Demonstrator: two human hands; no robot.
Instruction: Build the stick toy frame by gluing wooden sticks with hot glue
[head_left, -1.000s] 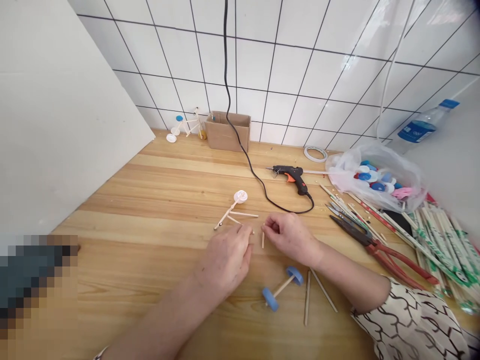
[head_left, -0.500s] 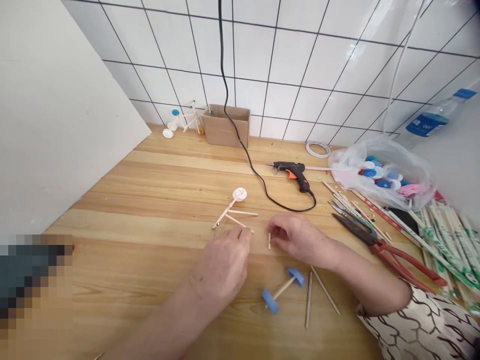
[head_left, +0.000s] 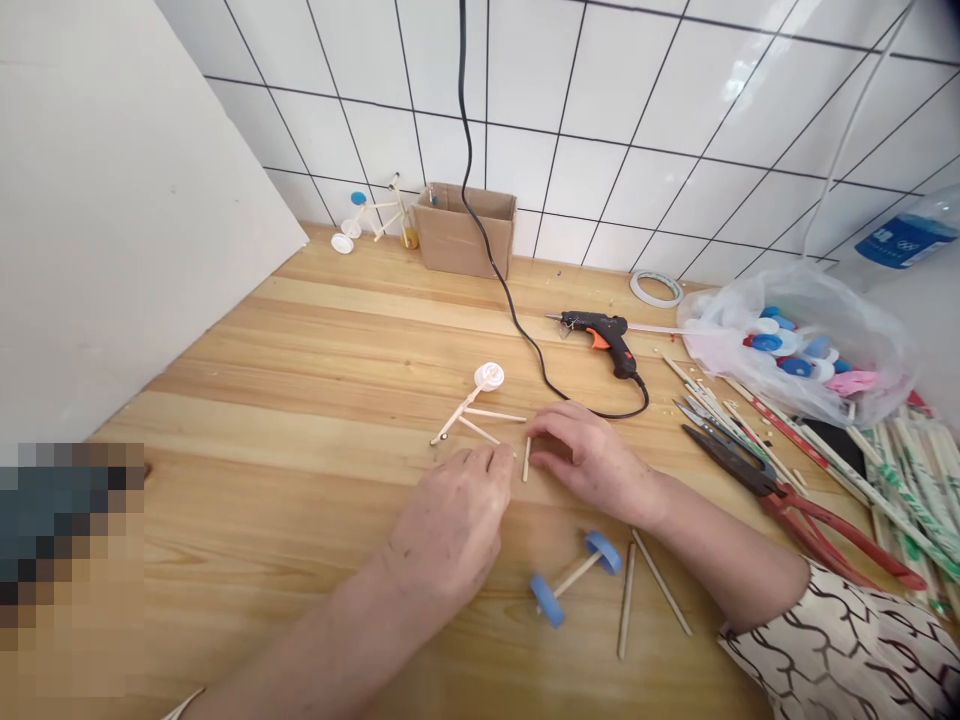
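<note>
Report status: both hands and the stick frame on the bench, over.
Left hand at the end of the stick frame, white cap at its far end. Right hand by a short stick piece. Blue-capped axle below, not blocking.

craft bench [head_left: 225,400] against white tiles [head_left: 585,170]

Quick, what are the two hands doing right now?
Left hand: curled at the wooden stick frame; can't tell if gripping it.
Right hand: partly open, holding nothing visible, beside a short stick.
</note>
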